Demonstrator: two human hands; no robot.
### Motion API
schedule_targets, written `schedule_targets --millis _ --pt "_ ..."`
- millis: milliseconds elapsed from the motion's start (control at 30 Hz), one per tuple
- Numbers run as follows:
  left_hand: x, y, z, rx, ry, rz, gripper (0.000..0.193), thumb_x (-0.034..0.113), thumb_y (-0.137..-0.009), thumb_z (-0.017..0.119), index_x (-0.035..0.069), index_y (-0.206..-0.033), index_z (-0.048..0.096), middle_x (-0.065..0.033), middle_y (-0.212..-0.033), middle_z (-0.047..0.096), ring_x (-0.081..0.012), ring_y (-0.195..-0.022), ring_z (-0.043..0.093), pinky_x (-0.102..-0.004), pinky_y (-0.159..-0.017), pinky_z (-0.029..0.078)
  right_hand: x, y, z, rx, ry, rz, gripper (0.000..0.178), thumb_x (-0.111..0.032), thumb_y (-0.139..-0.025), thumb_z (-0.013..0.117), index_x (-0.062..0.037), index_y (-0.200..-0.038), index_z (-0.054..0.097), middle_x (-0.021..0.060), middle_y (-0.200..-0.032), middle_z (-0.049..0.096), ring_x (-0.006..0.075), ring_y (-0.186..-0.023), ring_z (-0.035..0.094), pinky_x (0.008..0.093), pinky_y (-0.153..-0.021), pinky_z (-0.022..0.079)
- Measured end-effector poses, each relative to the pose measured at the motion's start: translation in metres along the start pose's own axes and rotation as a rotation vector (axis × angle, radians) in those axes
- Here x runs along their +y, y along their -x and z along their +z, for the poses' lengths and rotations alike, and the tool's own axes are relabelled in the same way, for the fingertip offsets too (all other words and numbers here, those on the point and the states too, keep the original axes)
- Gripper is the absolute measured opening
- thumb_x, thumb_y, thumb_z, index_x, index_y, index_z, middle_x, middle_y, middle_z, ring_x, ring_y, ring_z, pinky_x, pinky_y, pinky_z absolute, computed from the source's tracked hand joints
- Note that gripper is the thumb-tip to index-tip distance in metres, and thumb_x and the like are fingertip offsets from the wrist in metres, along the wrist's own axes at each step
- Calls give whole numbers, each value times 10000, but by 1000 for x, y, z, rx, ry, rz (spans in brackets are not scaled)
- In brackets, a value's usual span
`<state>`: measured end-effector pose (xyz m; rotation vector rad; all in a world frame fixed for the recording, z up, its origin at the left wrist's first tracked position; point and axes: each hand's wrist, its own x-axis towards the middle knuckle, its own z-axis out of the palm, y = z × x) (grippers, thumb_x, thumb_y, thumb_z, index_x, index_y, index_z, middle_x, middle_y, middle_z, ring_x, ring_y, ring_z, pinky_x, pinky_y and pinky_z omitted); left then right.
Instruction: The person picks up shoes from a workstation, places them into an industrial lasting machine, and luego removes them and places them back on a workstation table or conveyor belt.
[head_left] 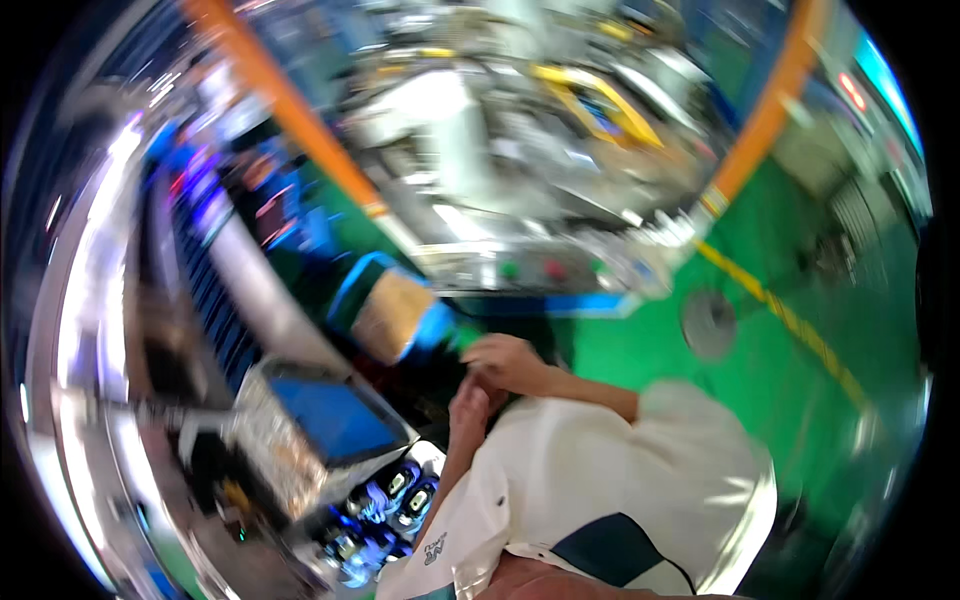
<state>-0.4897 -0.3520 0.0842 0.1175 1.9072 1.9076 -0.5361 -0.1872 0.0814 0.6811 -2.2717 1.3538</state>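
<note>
My right hand and my left hand meet in front of my body, the right one slightly above and farther out. The fingers of both look curled and pressed together. Whatever they hold, if anything, is hidden and smeared by motion. A blurred green patch shows just beyond the right fingertips; I cannot tell whether it is a held thing or the floor. Nearest to the hands is a blue-edged bin with a flat tan piece in it.
A machine with orange posts and a button panel stands ahead. At the left a conveyor runs away from me. A box with a blue panel and several dark, blue-lit parts lie at lower left. Green floor spreads right.
</note>
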Motion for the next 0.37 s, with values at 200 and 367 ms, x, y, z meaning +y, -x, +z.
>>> schedule_targets --millis 200,367 --pt "7 -52 139 -383 509 -194 557 411 -914 458 7 -1291 393 -124 -1274 459 -260 -1173 447 -407 -989 349 59 82 -85 281 103 166 200 -267 -792 514 -121 -660 549 80 -683 544 285 -682 550 398 -604 429" --pt "10 -59 248 -788 151 -377 705 451 -885 501 2 -1377 272 -154 -1397 346 -329 -1305 305 -448 -1067 253 91 220 -175 325 252 961 290 -325 -880 449 -112 -808 633 109 -861 644 281 -815 621 360 -698 499"
